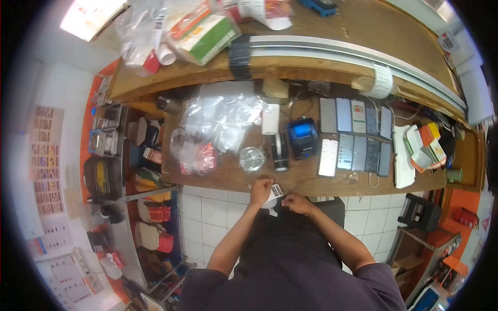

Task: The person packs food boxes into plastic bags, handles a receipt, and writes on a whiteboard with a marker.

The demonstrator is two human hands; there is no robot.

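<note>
White, likely light and flimsy, our label (277, 191) suits edge-pinching: curled left hand (260, 192) grips nine o'clock; curled right hand (298, 203), hold unclear.

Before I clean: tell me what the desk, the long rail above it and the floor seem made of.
Desk: dull brown wood or wood-look board, by its uneven tone.
Long rail: probably aluminium, from its silvery sheen; coated plastic is possible.
Floor: smooth white tiles, likely ceramic, with straight joint lines.

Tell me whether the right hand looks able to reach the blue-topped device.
Likely yes: the right hand is near the table's front edge, and nothing visible blocks its way to the blue-topped device.
</note>
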